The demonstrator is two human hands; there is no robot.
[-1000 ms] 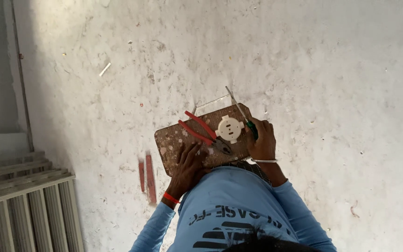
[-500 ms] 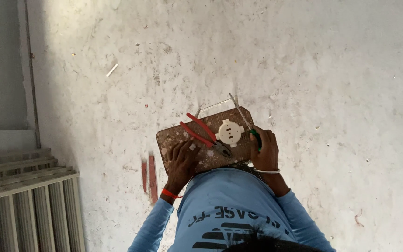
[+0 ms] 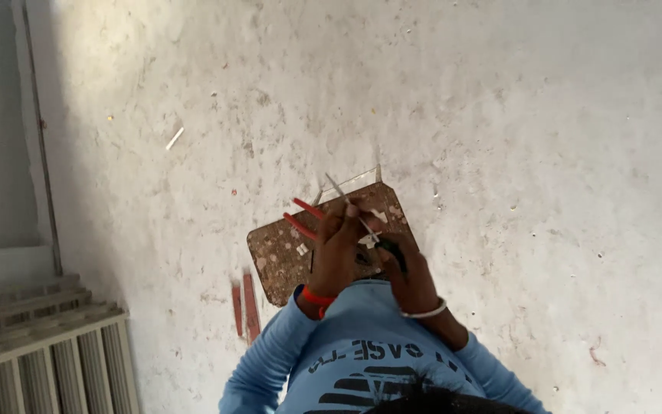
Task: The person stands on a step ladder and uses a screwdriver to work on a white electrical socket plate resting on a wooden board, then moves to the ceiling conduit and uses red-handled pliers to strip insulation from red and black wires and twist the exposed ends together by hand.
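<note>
A pale, speckled concrete floor (image 3: pixel 499 115) fills most of the view. At the lower left stands a grey slatted frame (image 3: pixel 47 353), and above it a grey door edge (image 3: pixel 32 130) runs up the left side. The person's blue shirt (image 3: pixel 362 353) shows at the bottom, both sleeves reaching up toward the middle.

A brown, flecked board (image 3: pixel 277 257) lies on the floor just in front of the person, with a thin glassy sheet edge (image 3: pixel 362 178) showing at its far side. Two reddish strips (image 3: pixel 244 307) lie side by side on the floor, just left of the board's near corner. A small white stick (image 3: pixel 174 139) lies well apart, up on the left.

Over the board, the left hand (image 3: pixel 339 249), with a red band at the wrist, is curled down on something white; it hides most of that piece, so what it grips cannot be told for sure. Red plier handles (image 3: pixel 304 217) poke out from under this hand, lying on the board. The right hand (image 3: pixel 408 272), a white bangle at its wrist, is clenched round the dark green handle of a screwdriver (image 3: pixel 354 211), whose thin shaft slants up and left across the left hand's fingers. The small white part (image 3: pixel 367 241) shows between the two hands, on the board.
</note>
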